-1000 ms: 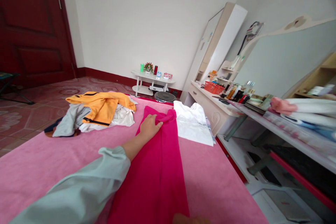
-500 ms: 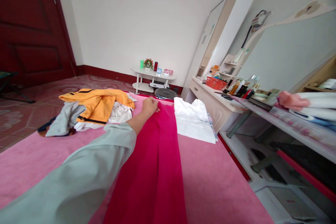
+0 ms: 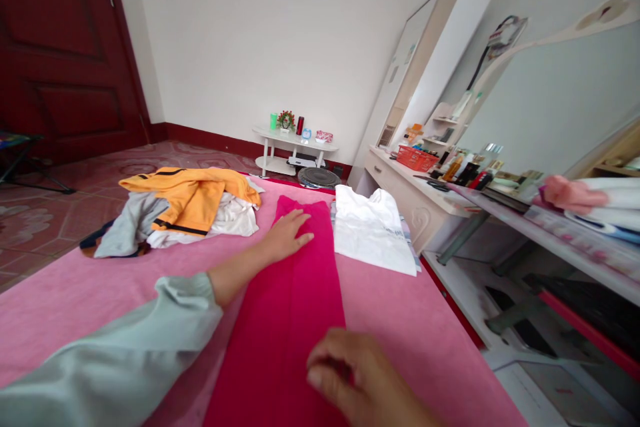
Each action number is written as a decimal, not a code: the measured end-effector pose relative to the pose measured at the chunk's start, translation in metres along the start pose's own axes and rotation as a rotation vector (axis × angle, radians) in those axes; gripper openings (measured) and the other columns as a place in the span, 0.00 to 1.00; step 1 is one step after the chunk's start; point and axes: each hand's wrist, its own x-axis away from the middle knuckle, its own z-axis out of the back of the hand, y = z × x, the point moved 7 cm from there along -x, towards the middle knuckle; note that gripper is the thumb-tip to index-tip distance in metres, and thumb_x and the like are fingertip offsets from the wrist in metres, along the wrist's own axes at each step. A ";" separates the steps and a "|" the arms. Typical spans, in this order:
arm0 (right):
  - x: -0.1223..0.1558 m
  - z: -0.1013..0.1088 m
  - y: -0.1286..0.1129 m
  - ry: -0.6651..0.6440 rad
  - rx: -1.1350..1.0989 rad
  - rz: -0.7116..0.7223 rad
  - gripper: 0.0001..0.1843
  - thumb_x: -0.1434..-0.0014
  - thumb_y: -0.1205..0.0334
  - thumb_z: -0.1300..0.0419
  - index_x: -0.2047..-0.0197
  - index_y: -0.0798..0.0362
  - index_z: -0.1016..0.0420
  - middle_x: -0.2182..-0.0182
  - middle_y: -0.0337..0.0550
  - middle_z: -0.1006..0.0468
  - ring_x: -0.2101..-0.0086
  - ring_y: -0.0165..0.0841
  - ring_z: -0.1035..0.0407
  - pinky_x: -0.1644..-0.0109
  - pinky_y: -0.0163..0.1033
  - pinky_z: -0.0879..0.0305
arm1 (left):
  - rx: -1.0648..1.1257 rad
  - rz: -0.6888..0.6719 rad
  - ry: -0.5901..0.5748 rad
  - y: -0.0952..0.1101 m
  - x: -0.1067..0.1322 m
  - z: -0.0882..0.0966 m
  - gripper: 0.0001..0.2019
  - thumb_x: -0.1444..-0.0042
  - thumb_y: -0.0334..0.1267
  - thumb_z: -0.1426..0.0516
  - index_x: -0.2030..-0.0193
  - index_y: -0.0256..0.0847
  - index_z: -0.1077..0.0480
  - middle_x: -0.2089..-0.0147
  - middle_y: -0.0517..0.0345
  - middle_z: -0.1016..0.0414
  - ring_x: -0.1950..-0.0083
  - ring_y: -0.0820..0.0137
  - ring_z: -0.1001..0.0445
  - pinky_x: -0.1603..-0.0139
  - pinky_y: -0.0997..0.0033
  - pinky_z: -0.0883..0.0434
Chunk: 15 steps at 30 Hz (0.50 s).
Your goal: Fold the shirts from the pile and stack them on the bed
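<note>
Plainly, left grip [image 3: 286, 240]: spread, thumb wide of the fingers, palm-down on the far part of the cloth, pinching nothing I can see.
Right grip [image 3: 357, 370]: curled at the near right edge; whether finger and thumb meet, I can't tell.
Magenta garment [image 3: 280, 320]: stretched lengthwise along the pink cover [image 3: 400, 307], nearly smooth. A flat palm suits it best, I'd say; hooked fingertips could ruck it.
Pink cover: white shirt [image 3: 367, 233] lying flat just beside on the right, orange garment [image 3: 200, 200] topping a loose heap on the left.
Room: red door [image 3: 65, 47] leftward, white stand [image 3: 265, 131] near the far wall [image 3: 270, 33], red basket [image 3: 416, 158] rightward.
</note>
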 end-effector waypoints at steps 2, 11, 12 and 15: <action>-0.038 0.041 0.011 0.320 -0.012 0.007 0.14 0.38 0.59 0.49 0.54 0.49 0.26 0.58 0.45 0.23 0.57 0.35 0.30 0.50 0.42 0.34 | -0.206 -0.064 -0.129 0.005 0.032 -0.019 0.31 0.48 0.49 0.42 0.39 0.40 0.38 0.33 0.45 0.45 0.31 0.55 0.50 0.33 0.51 0.51; -0.193 0.063 0.058 0.360 0.463 0.039 0.27 0.35 0.59 0.58 0.34 0.52 0.47 0.35 0.49 0.45 0.36 0.39 0.54 0.34 0.54 0.61 | -0.484 0.012 -0.090 -0.001 0.081 -0.036 0.31 0.40 0.52 0.52 0.35 0.34 0.43 0.32 0.41 0.47 0.31 0.54 0.50 0.33 0.51 0.50; -0.206 0.063 0.060 0.329 0.505 0.031 0.27 0.34 0.58 0.58 0.33 0.50 0.48 0.35 0.48 0.46 0.35 0.40 0.55 0.34 0.55 0.62 | -0.485 0.016 -0.092 -0.001 0.080 -0.036 0.32 0.40 0.52 0.53 0.35 0.33 0.44 0.32 0.40 0.47 0.31 0.54 0.50 0.33 0.51 0.50; -0.232 0.062 0.070 0.263 0.572 -0.036 0.28 0.33 0.51 0.62 0.32 0.46 0.53 0.34 0.46 0.49 0.35 0.42 0.58 0.36 0.58 0.63 | -0.489 0.036 -0.091 -0.002 0.078 -0.034 0.34 0.41 0.53 0.53 0.34 0.29 0.45 0.32 0.38 0.48 0.31 0.54 0.51 0.33 0.52 0.49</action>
